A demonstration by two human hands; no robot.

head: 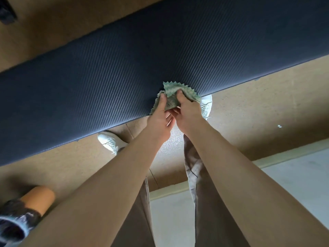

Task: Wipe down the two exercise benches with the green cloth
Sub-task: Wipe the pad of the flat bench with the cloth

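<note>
A long dark blue bench pad with a ribbed surface runs diagonally across the view. The green cloth, with zigzag edges, is bunched at the pad's near edge. My left hand pinches the cloth's left side with thumb on top. My right hand pinches its right side, thumb pressed into the fabric. Both hands are close together over the bench edge. Only one bench is in view.
My white shoes stand on the tan floor just below the bench edge. An orange roller with a dark wrapped end lies at lower left. A pale grey floor strip lies at lower right.
</note>
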